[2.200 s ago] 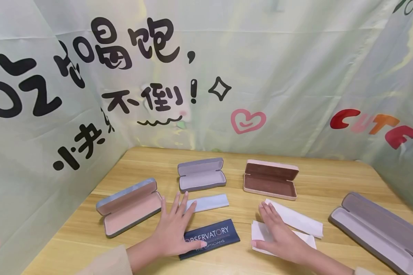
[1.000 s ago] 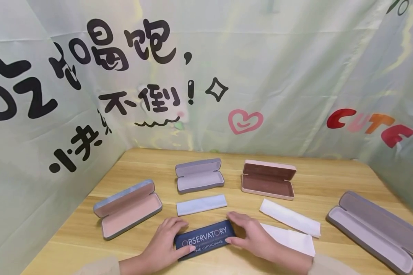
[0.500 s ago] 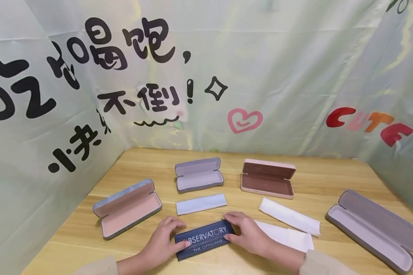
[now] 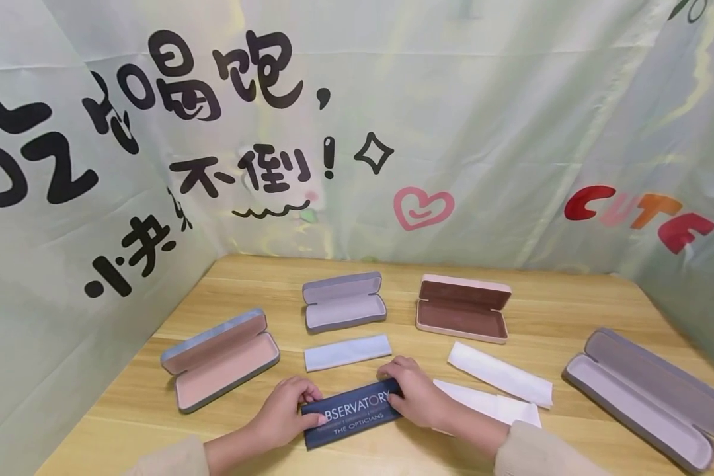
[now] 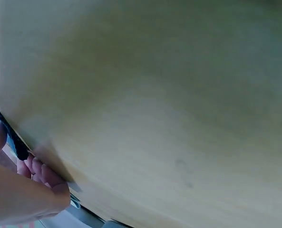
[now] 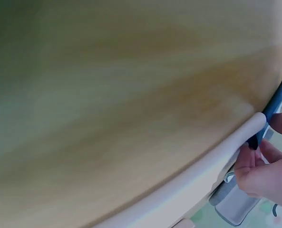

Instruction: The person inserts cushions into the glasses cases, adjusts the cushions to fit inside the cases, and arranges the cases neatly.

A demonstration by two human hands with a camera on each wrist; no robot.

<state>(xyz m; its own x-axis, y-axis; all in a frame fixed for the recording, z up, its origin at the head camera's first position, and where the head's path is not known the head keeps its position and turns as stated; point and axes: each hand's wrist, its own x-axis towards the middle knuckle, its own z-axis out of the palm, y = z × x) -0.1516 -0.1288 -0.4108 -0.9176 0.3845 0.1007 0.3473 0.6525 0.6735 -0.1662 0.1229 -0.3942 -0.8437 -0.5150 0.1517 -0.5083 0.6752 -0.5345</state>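
Note:
A folded navy lens cloth (image 4: 354,418) with white "OBSERVATORY" lettering lies at the front middle of the table in the head view. Its left end is pinched by my left hand (image 4: 285,411), thumb on top and fingers curled at the far edge. At the other end my right hand (image 4: 419,396) pinches the cloth's right corner and covers part of it. In the left wrist view, the left hand (image 5: 29,194) appears at the lower left, with the dark cloth (image 5: 18,146) by its thumb. The right wrist view shows the right hand's fingers (image 6: 247,164) around the navy edge.
A light blue cloth (image 4: 348,352) lies beyond the navy one. Two white cloths (image 4: 500,374) are on the right, one partly behind my right arm. Several glasses cases stand open: blue (image 4: 229,370), grey-purple (image 4: 345,312), pink-brown (image 4: 464,320) and a larger grey one (image 4: 642,410).
My left hand was spread over the navy and light blue cloths, my right over the white ones. Both came to the navy cloth's ends; the right moved left and its fingers curled in.

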